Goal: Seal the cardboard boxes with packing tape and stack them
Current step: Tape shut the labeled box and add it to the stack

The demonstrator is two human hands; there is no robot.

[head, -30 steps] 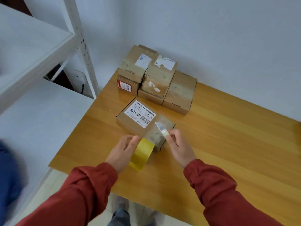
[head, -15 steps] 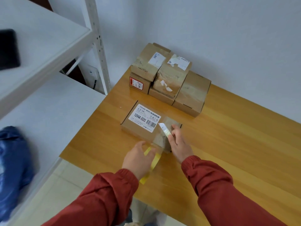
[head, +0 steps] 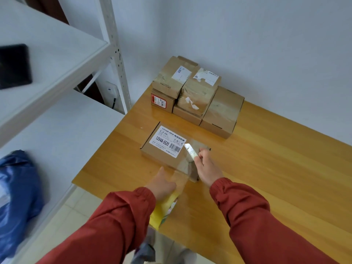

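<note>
Currently the cardboard box lies flat at the centre of the frame on the wooden table, with its white label facing up. The right hand rests over the box's right portion and pinches the free end of the tape strip between thumb and fingertips, just beside the label's barcode corner. The clear strip runs from that pinch across the box top and down over its near side toward the lower centre of the frame. The left hand holds the yellow tape roll there, with the roll below the wrist and partly hidden by the sleeve; the fingers on the roll are not visible.

Compared with half a second ago, the roll has moved from just beside the box's near side to the table's near edge, and the strip is longer. The right-hand pinch remains at the same place on the box. The stacked boxes at upper centre are unchanged.
</note>
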